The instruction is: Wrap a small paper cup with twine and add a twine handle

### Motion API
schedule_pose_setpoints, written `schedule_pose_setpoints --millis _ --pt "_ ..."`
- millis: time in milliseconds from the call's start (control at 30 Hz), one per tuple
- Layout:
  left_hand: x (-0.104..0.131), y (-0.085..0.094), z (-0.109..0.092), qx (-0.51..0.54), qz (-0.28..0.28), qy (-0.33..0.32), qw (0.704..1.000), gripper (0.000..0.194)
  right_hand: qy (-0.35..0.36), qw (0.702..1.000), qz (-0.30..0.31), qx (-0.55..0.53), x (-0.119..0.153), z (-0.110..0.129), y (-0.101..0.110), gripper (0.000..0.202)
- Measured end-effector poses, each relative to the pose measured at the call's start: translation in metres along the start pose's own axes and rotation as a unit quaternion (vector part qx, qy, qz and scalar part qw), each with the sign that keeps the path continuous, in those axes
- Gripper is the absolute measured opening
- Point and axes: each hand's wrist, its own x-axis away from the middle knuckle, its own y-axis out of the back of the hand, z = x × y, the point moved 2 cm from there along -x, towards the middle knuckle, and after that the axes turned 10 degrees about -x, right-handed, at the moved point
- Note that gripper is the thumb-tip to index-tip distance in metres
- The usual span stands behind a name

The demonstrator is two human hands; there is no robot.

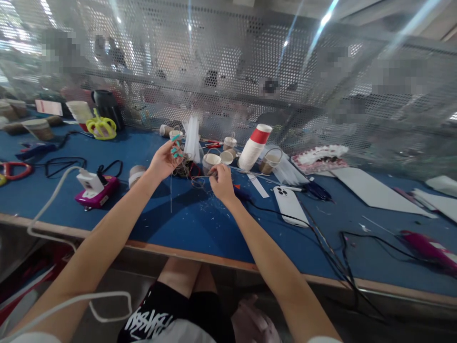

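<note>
My left hand (164,161), with teal nails, is raised over the table, its fingers pinched on a thin strand of twine (171,193) that hangs straight down. Lower and to the right, my right hand (223,184) is closed, its fingertips at a loose loop of brown twine (198,181). A dark tangle of twine (183,167) lies between the two hands. Just behind my right hand stands a small paper cup with a handle (211,162). The exact grip of the right fingertips is partly hidden.
A stack of paper cups (249,151) leans behind, near bundled translucent sticks (193,138). A white phone (290,206) and cables lie right; a purple glue gun (428,248) is farther right. At left are a purple power strip (97,194) and red-handled scissors (17,170).
</note>
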Motion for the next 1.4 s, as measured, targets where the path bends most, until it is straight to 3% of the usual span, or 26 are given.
schedule_pose_setpoints --millis 100,200,367,567,767,933,1167,1233,1400 --pt "0.001 0.0 0.003 0.004 -0.003 0.0 1.0 0.018 0.015 0.999 -0.017 -0.041 0.0 0.001 0.0 0.019" --pt "0.001 -0.003 0.011 -0.016 0.005 0.013 1.0 0.016 -0.032 0.991 -0.018 -0.128 0.002 0.0 -0.001 0.022" --pt "0.001 -0.008 0.021 -0.048 0.032 0.014 0.998 0.015 -0.079 0.962 0.029 -0.26 0.004 -0.002 -0.012 0.019" --pt "0.001 -0.008 0.027 -0.092 0.043 0.017 0.995 0.01 -0.152 0.864 0.122 -0.465 0.003 0.003 -0.027 0.02" --pt "-0.001 -0.008 0.03 -0.121 0.052 0.021 0.991 0.014 -0.207 0.813 0.145 -0.524 0.006 0.009 -0.031 0.025" --pt "-0.003 -0.005 0.032 -0.121 0.056 0.008 0.991 0.014 -0.246 0.721 0.204 -0.615 0.009 0.018 -0.023 0.022" --pt "-0.004 -0.001 0.028 -0.087 -0.018 0.003 0.996 0.009 -0.284 0.628 0.178 -0.702 0.002 0.023 -0.011 0.023" --pt "-0.004 -0.003 0.026 -0.076 -0.02 -0.002 0.997 0.011 -0.292 0.642 0.156 -0.691 0.0 0.02 -0.008 0.024" --pt "-0.006 0.006 0.004 -0.017 -0.056 -0.064 0.996 0.021 -0.318 0.776 0.065 -0.541 -0.004 0.0 -0.006 0.018"
